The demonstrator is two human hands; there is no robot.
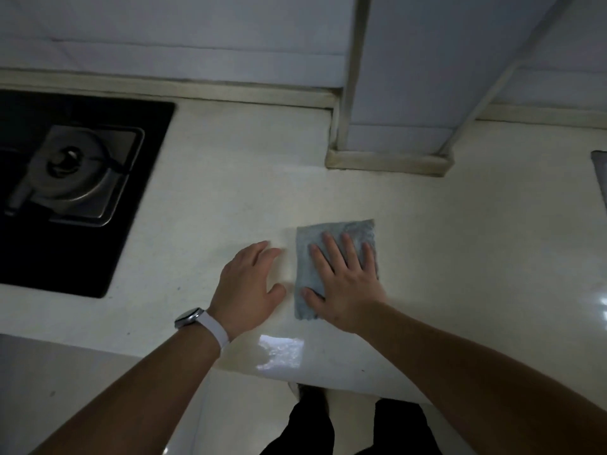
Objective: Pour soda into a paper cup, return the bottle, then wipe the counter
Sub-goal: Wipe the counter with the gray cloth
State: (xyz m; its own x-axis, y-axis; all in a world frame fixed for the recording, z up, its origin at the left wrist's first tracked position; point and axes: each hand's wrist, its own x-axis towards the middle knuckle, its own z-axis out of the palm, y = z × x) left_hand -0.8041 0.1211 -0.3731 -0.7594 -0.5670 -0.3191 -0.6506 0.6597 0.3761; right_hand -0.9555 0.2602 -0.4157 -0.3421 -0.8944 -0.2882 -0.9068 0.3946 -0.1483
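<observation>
A grey-blue folded cloth (305,257) lies flat on the cream counter (230,192) near its front edge. My right hand (345,284) presses on the cloth with straight, spread fingers. Just to the left of the cloth, my left hand (249,280) rests on the bare counter, fingers relaxed, holding nothing; a white watch sits on that wrist. No paper cup or soda bottle is in view.
A black gas hob with a steel burner (72,172) is set into the counter at the left. A tiled wall column (394,139) juts onto the counter behind the cloth. A grey object's edge (599,172) shows at the far right. The floor and my legs are below.
</observation>
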